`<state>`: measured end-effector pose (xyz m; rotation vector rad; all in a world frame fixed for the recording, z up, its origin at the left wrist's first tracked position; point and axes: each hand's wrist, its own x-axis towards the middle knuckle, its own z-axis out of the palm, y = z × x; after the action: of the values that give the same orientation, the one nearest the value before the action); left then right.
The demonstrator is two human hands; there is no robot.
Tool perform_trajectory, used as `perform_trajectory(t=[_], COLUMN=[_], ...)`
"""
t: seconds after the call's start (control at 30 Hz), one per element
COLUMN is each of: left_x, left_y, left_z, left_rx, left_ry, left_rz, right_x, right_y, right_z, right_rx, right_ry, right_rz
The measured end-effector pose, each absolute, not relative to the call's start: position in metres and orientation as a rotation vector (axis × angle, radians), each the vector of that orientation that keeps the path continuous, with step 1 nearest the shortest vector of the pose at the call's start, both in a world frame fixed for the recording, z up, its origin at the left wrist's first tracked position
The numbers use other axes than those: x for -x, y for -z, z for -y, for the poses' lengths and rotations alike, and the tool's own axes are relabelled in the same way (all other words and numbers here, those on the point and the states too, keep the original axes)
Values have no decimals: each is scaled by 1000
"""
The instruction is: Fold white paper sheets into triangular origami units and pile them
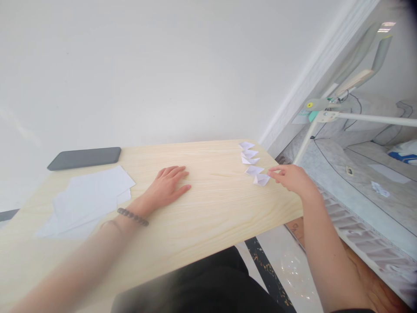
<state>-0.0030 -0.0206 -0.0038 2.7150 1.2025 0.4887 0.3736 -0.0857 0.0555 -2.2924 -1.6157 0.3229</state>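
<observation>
My left hand [168,185] lies flat and open on the light wooden table [211,208], fingers stretched out, holding nothing; a bead bracelet is on its wrist. My right hand [291,177] reaches to the table's right edge, its fingertips touching the nearest folded white paper piece [261,179]. That piece ends a row of several small folded paper pieces [249,156] running toward the far right corner. The right fingers are loosely curled, pinching at the paper's edge.
A loose stack of white paper sheets [87,198] lies on the table's left. A dark grey phone or tablet [85,157] rests at the far left edge by the white wall. A bed and a white rack [358,117] stand to the right.
</observation>
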Motion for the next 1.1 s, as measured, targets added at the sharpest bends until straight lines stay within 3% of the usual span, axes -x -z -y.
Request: perform_trajectory(t=[0.27,0.57,0.8,0.87,0.97,1.1], left_x=[3,25,80,101,122,120], left_y=[4,-5,-22,-26,-32,-43], left_z=[21,19,11,9,8,14], left_rx=[-2726,-2778,-2677,-2505,-2279,-2249], left_ry=[-489,-392,-289,-121,145,142], left_rz=[-1197,-1215,-1736,-1902,-1855,-1959], right_x=[-308,-172,-120,-118,-121,-127], right_y=[-54,-17,3,5,7,6], right_z=[78,23,-8,-6,1,6], right_rx=[1980,1638,1626,1590,1524,1465], right_ry=[-280,-323,-108,-116,-159,-219], right_rz=[1822,2300,2345,2332,2323,2313])
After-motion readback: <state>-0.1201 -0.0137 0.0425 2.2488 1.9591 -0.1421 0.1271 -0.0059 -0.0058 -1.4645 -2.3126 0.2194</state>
